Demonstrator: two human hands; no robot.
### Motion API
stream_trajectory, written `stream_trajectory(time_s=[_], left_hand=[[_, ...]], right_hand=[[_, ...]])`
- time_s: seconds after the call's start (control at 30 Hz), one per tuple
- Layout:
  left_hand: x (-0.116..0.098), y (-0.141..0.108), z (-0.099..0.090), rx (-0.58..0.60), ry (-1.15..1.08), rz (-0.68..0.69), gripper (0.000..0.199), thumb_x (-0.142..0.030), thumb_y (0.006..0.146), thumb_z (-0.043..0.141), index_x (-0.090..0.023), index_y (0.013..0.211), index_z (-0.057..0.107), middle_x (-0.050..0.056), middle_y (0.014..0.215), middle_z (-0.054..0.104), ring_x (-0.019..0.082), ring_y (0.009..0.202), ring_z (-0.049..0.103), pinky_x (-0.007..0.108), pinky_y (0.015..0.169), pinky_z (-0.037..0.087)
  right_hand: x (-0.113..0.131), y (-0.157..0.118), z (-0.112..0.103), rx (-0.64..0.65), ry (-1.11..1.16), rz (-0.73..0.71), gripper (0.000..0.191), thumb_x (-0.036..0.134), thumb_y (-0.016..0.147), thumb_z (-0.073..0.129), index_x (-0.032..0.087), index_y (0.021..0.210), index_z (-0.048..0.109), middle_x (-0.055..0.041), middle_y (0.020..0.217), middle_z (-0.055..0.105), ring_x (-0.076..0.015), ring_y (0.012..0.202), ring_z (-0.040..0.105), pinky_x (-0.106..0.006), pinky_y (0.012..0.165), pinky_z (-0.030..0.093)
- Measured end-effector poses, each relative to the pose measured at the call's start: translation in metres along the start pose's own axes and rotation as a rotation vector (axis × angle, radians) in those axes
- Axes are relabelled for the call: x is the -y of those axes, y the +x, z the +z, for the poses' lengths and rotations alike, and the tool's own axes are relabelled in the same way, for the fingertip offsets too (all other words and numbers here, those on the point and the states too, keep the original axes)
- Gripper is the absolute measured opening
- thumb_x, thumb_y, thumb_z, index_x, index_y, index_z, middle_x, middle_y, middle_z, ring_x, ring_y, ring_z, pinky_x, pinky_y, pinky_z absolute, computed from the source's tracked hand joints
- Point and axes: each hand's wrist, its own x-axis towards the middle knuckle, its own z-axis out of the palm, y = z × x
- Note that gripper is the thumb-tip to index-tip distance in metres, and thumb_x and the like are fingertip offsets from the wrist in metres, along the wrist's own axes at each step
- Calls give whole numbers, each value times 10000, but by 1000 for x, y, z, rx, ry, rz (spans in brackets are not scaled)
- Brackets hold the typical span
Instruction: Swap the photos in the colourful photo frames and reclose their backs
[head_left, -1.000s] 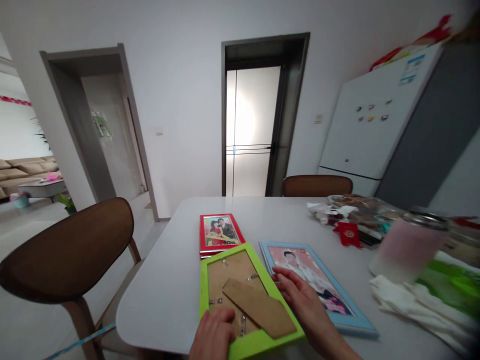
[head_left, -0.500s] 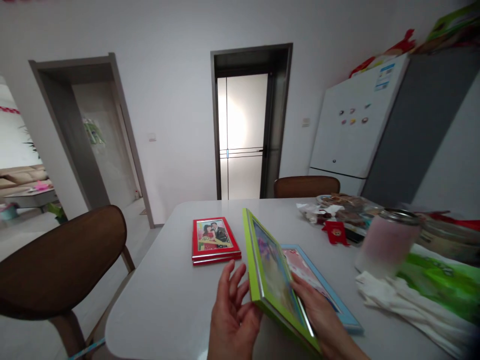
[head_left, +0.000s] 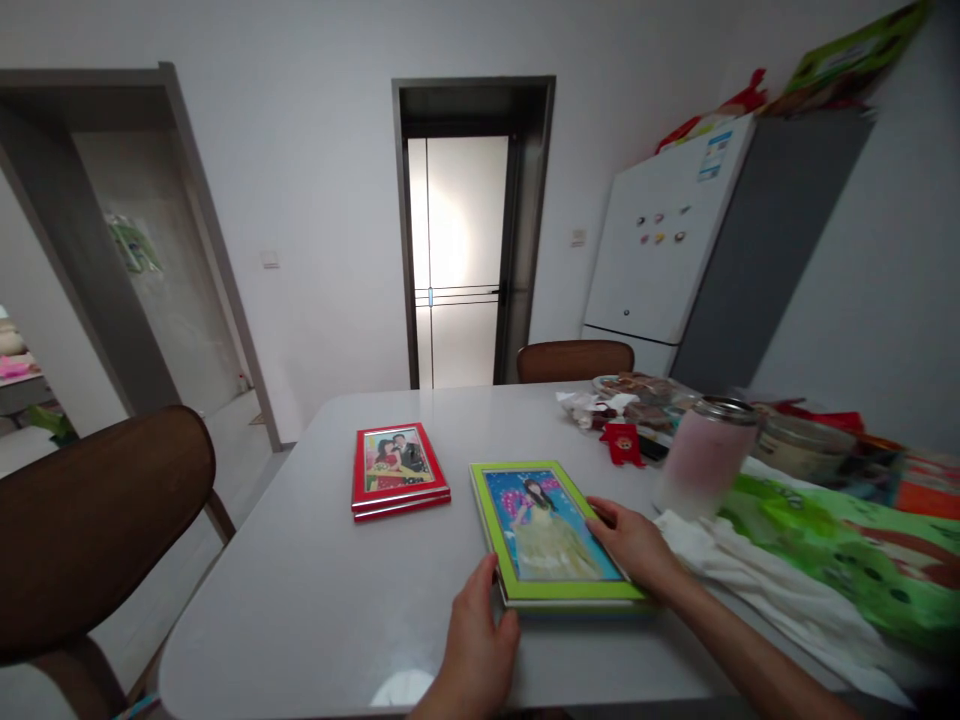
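A green picture frame [head_left: 551,592] lies face up over the blue one, of which only a thin edge shows beneath it. The picture inside shows a figure in a pale yellow dress. My left hand [head_left: 480,635] holds the frame's lower left corner, thumb against its side. On the right edge rests my right hand [head_left: 634,545], its fingers gripping the border. Two red picture frames [head_left: 401,495] are stacked to the left, the top one showing two people.
The white table [head_left: 315,590] carries a pink bottle [head_left: 709,455], white cloth [head_left: 750,575], a green package [head_left: 847,560], a red packet [head_left: 622,443] and bagged food at the right. Brown chairs stand at the left [head_left: 112,530] and far side [head_left: 576,360].
The green frame has gone from tilted upright to lying flat over the blue frame. My left hand has moved from open beside it to its corner. The view has shifted right.
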Motion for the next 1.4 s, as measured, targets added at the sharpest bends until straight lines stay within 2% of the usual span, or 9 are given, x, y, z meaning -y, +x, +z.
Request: stream_trajectory(time_s=[0.13,0.27,0.47,0.67,0.8,0.97,1.17,1.27,1.4], left_hand=[[3,0,-9,3,20,-31,537,-32,558,541,-191,1071,542,43,1139,559,217,1098,454,330,967,300],[13,9,-32,-100,-85,-107,523,-38,553,584,-150,1062,546,95,1125,562,236,1074,475,358,947,320],[17,25,-83,-318,-225,-218,425,-52,617,584,-116,1031,511,164,1204,474,239,1043,507,319,876,396],[14,13,-124,-482,-381,-301,363,-88,629,627,-117,971,510,175,1143,514,225,1021,525,299,845,417],[16,7,-133,-531,-500,-321,360,-165,633,652,-114,960,511,161,1054,566,208,933,575,309,799,441],[4,2,-120,-484,-641,-211,289,-295,671,621,-129,901,565,88,880,646,200,860,603,314,773,456],[-28,-31,-106,-471,-395,5,344,-315,715,577,-126,1001,560,82,975,639,234,957,559,311,822,440],[-32,-47,-110,-464,-57,126,387,-289,735,545,-162,1098,508,86,1072,597,231,989,544,327,839,439],[-22,-63,-112,-278,552,518,466,-159,724,504,-223,1181,441,78,1210,495,224,1100,457,341,907,395]], right_hand=[[4,-2,-5,-10,-106,-53,380,232,656,447,160,1002,587,-94,924,647,-235,828,592,-325,756,418],[40,-8,5,-41,-170,-204,415,237,707,398,115,1084,522,-138,1086,559,-248,990,508,-373,866,350],[142,-22,82,170,-139,-603,378,237,721,451,165,1086,521,-57,1109,556,-161,1031,470,-263,901,327],[198,-11,148,207,-172,-688,431,130,633,533,121,1064,515,-151,1187,471,-281,1080,401,-409,895,284],[202,-22,153,240,-174,-729,310,105,675,475,124,977,541,-139,1095,534,-258,1023,441,-392,883,294],[198,-74,128,295,-90,-788,236,160,693,481,173,920,543,-87,1072,549,-226,1026,443,-382,895,308],[207,-122,86,509,557,-511,320,174,613,564,201,932,553,-85,1195,474,-237,1089,425,-398,928,311],[208,-130,71,637,978,-290,455,298,690,531,239,1131,436,-76,1209,466,-218,1094,430,-380,883,364],[199,-135,59,676,1344,72,471,441,755,435,275,1191,372,-62,1159,520,-218,1008,508,-378,785,432]])
